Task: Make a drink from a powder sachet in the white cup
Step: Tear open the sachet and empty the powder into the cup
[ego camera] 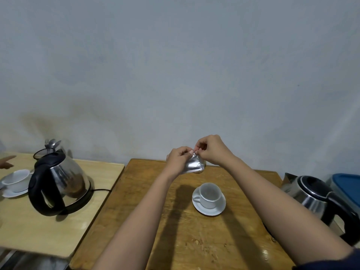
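Both hands are pinching the top edge of one silver sachet (191, 166), left hand (178, 159) and right hand (211, 151) meeting fingertip to fingertip above the far edge of the wooden counter (155, 221). The sachet's long axis is running roughly left to right. One empty white cup (209, 194) on one saucer (209, 210) is sitting nearer the person, below and slightly right of the hands, so the right hand is closer; two kettles are flanking, left kettle (58, 180) and right kettle (315, 197).

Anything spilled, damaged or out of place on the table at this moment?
Little stands out. The white cup sits upright and empty on its saucer, and both hands pinch the silver sachet above the table. A few pale crumbs or specks lie near the front edge.
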A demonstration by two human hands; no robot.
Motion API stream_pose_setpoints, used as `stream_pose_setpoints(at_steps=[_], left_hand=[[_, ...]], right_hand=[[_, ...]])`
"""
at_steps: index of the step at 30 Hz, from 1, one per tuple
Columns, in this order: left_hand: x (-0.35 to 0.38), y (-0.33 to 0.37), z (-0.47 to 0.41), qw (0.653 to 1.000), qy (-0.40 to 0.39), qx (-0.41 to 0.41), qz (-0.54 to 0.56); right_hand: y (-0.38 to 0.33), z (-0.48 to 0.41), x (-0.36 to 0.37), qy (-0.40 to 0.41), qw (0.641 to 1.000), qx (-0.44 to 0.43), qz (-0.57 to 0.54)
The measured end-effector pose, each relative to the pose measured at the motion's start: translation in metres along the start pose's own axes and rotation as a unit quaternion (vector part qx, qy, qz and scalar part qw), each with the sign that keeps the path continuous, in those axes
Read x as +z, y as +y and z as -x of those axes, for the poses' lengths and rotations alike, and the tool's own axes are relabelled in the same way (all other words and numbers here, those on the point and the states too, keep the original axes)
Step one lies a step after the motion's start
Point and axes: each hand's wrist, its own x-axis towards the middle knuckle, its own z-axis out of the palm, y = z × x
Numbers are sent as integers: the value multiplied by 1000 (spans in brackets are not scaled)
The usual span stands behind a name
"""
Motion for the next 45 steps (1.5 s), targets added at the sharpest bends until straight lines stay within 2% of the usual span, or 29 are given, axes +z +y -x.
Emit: stream_pose_setpoints(at_steps=[5, 11, 16, 20, 28, 37, 45], left_hand=[[-3, -4, -4, 997, 19, -52, 62], [-5, -15, -14, 993, 54, -100, 35], [-8, -20, -15, 988, 82, -124, 32], [-18, -33, -20, 982, 87, -140, 89], [-34, -49, -27, 975, 153, -126, 97], [-34, -57, -20, 960, 216, -102, 145], [-33, -63, -28, 947, 237, -110, 184]], right_hand=[[-4, -1, 18, 36, 997, -38, 62], [0, -3, 35, 55, 978, -141, 146], [4, -1, 46, 70, 962, -211, 158], [0, 0, 52, 56, 958, -244, 138], [7, 1, 55, -1, 942, -314, 118], [7, 2, 73, 56, 914, -379, 134], [14, -1, 84, 101, 897, -402, 157]])
